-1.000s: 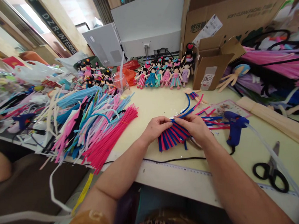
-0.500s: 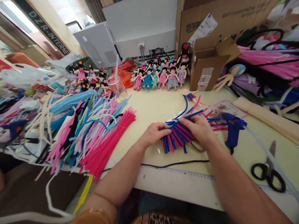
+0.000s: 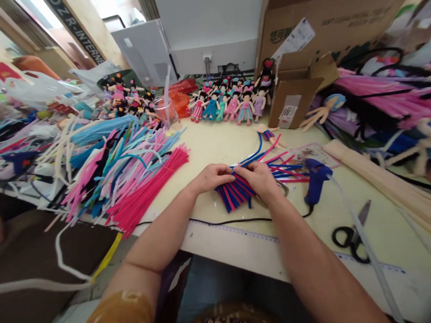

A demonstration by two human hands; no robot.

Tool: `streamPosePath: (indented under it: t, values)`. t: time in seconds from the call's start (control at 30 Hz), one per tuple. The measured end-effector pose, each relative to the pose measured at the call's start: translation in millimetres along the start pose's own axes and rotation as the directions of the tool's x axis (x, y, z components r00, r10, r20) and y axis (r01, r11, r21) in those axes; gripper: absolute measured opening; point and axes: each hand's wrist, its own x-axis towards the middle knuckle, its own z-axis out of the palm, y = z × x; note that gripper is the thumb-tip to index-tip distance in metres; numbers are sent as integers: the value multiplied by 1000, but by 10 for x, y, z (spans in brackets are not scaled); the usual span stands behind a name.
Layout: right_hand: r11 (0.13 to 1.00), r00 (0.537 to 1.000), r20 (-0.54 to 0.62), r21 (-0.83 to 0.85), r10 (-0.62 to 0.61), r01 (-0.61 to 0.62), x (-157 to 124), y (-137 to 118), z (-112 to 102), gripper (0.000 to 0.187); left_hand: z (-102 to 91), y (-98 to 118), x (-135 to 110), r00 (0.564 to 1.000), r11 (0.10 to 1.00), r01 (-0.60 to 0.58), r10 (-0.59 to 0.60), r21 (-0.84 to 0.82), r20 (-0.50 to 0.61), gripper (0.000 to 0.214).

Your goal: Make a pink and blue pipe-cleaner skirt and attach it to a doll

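A striped piece of blue and pink pipe cleaners [image 3: 235, 194], laid side by side like a fan, is between my hands just above the table. My left hand [image 3: 214, 177] pinches its upper left edge. With fingers closed, my right hand [image 3: 257, 179] grips the same upper edge, close beside the left fingertips. Long loose blue and pink pipe cleaners [image 3: 287, 171] lie behind and to the right of my right hand. Farther right stands a blue glue gun [image 3: 314, 181]. The exact spot under my fingertips is hidden.
Scissors [image 3: 356, 234] lie at the right, near a long tan bundle [image 3: 384, 182]. Left are a pink pipe-cleaner bundle [image 3: 151, 189] and a mixed heap [image 3: 117, 166]. Small dolls [image 3: 233, 104] stand at the back beside a cardboard box [image 3: 293, 98]. A black cord [image 3: 234, 222] runs along the front.
My right hand has slid left along the upper edge, so both hands are now close together. The whole view has shifted a little.
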Motion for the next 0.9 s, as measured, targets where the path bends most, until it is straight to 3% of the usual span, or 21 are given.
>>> streamPosePath:
  t: [0.1,0.2,0.27,0.37,0.43,0.5,0.63,0.8,0.9]
  values:
    - [993,989,-97,-23,-116,114,19,-46,-177,31,-51,-26,16,994,993,-17,5,-116,-110,28]
    - [944,961,-187,-298,-205,143,-24,-97,-414,25,-163,-58,41,970,959,-79,11,-273,-245,31]
    - [838,978,-117,-539,-174,85,-101,-137,-521,22,-245,-78,59,951,922,-112,-9,-371,-309,33]
    - [573,999,-2,-819,-50,27,-241,-176,-551,27,-333,-91,75,929,870,-139,-50,-474,-366,34]
    - [431,999,40,-902,10,32,-306,-175,-515,28,-356,-83,75,921,840,-141,-83,-523,-381,34]
    - [369,996,69,-928,56,43,-334,-151,-477,29,-355,-72,71,918,816,-133,-112,-563,-380,34]
    - [384,989,102,-922,104,55,-316,-53,-459,38,-327,-80,68,918,794,-122,-138,-595,-372,32]
    - [387,993,114,-918,35,92,-272,30,-479,44,-317,-116,80,924,788,-115,-138,-605,-356,41]
    - [511,993,107,-857,52,66,-278,-16,-513,36,-319,-131,93,912,778,-123,-155,-616,-379,40]
